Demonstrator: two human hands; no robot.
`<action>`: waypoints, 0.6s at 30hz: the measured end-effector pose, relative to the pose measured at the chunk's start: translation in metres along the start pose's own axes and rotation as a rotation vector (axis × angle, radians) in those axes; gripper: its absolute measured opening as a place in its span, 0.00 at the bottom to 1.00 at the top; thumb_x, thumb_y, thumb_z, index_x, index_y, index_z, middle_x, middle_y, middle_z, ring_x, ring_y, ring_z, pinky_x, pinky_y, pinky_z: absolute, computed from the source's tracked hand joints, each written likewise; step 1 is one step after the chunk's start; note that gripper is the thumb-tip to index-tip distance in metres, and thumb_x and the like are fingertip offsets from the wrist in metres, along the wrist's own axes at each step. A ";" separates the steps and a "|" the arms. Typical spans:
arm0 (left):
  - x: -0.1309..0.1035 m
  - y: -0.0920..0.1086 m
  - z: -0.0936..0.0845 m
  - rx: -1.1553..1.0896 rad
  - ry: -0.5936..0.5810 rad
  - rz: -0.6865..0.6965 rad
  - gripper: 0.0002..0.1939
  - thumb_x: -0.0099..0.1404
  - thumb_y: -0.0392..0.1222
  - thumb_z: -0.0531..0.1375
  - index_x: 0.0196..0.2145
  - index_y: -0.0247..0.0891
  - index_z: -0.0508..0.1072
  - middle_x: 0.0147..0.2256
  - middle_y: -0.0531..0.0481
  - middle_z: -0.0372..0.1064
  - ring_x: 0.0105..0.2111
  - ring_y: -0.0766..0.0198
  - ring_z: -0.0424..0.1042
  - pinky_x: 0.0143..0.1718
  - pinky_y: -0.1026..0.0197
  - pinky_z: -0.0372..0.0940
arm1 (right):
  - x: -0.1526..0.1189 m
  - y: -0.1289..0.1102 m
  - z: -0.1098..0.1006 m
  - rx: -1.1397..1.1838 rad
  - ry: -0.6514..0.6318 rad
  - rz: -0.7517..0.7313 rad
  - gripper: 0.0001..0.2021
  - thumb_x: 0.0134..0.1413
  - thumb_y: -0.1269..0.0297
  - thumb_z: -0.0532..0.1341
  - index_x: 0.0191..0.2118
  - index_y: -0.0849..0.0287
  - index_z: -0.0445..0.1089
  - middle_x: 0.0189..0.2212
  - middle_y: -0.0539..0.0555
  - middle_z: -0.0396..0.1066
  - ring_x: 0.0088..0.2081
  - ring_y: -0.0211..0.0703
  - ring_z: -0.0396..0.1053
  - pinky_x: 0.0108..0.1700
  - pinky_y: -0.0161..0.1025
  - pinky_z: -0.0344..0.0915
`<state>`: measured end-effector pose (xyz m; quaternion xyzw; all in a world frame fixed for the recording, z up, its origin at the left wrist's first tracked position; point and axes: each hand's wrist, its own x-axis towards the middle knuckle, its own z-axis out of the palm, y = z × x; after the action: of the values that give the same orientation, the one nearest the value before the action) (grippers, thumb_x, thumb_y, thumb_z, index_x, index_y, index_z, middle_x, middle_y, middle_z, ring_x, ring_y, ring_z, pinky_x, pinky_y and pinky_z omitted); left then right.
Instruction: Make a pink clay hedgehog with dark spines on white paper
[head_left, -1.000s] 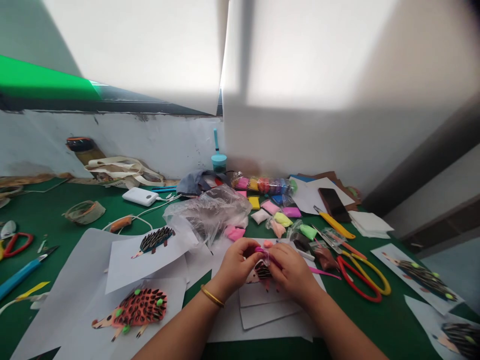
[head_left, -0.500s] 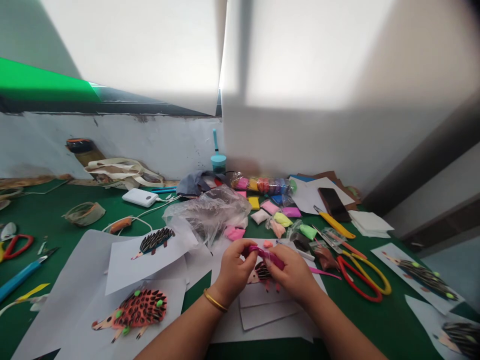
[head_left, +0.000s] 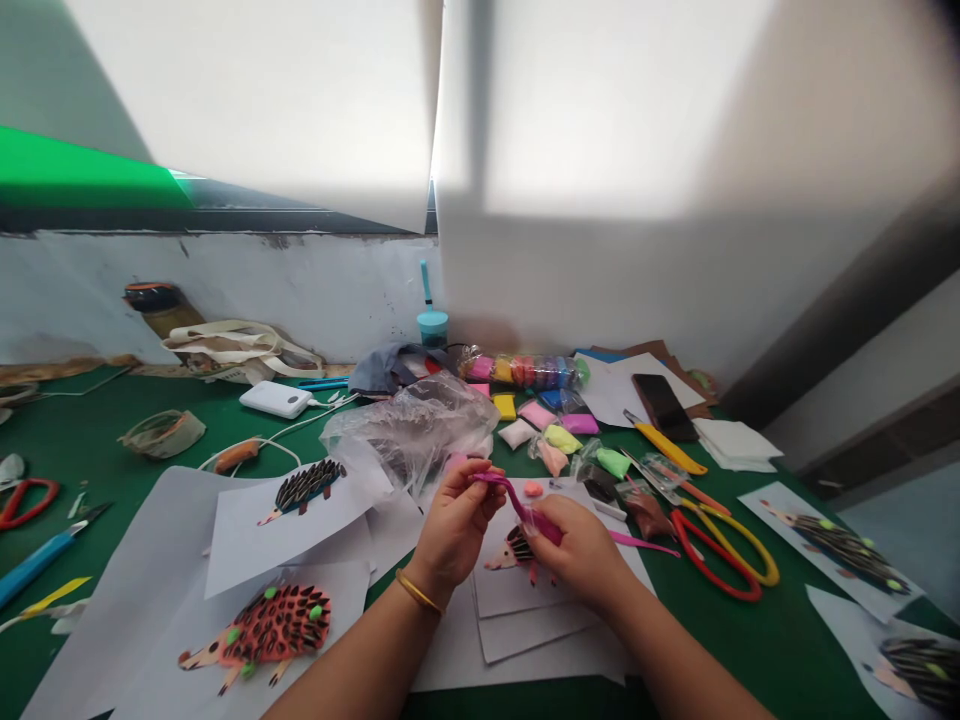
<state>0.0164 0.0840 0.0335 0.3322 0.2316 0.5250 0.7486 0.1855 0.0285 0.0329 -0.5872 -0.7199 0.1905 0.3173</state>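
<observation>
Stretched between my two hands is a strip of magenta clay (head_left: 513, 494), thin at the left and thicker at the right. My left hand (head_left: 459, 520) pinches its thin end between thumb and fingers. Closed round the thick end is my right hand (head_left: 571, 545). Below them, a small hedgehog picture (head_left: 519, 548) with dark spikes lies on stacked white sheets (head_left: 517, 632), partly hidden by my right hand. A small orange-pink lump (head_left: 533, 488) lies just beyond the hands. Packets of coloured clay, such as a yellow-green one (head_left: 562, 438), lie farther back.
Red and yellow scissors (head_left: 720, 570) and a yellow cutter (head_left: 670, 447) lie at the right, near a phone (head_left: 664, 405). Crumpled clear plastic (head_left: 412, 425) is behind my left hand. A pink hedgehog picture (head_left: 277, 625) lies at the left, below a power bank (head_left: 276, 399).
My left hand has moved left and up, away from my right hand, and the magenta clay between them is drawn out longer. The view has shifted slightly.
</observation>
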 end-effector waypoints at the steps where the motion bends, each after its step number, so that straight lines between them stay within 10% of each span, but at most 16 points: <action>1: 0.000 0.003 0.000 -0.052 -0.004 -0.025 0.11 0.58 0.37 0.65 0.41 0.41 0.73 0.40 0.51 0.73 0.37 0.67 0.72 0.42 0.63 0.67 | 0.000 0.001 0.000 0.006 0.001 0.004 0.07 0.57 0.64 0.57 0.28 0.56 0.67 0.27 0.50 0.68 0.31 0.42 0.65 0.32 0.37 0.58; 9: -0.001 0.025 -0.001 -0.361 -0.115 -0.121 0.06 0.60 0.40 0.65 0.33 0.38 0.70 0.38 0.53 0.68 0.36 0.72 0.69 0.40 0.68 0.67 | 0.000 -0.002 -0.002 0.091 -0.001 0.052 0.10 0.58 0.61 0.56 0.29 0.57 0.69 0.28 0.52 0.69 0.32 0.43 0.66 0.33 0.38 0.61; 18: 0.003 0.005 -0.005 0.196 -0.038 -0.070 0.13 0.57 0.39 0.67 0.42 0.38 0.76 0.36 0.50 0.69 0.32 0.71 0.66 0.36 0.69 0.63 | -0.001 0.003 -0.001 0.275 0.056 0.069 0.11 0.58 0.56 0.58 0.36 0.56 0.73 0.34 0.53 0.72 0.36 0.46 0.70 0.37 0.40 0.65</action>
<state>0.0108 0.0895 0.0339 0.4053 0.2791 0.4672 0.7346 0.1889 0.0278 0.0314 -0.5675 -0.6573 0.2816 0.4082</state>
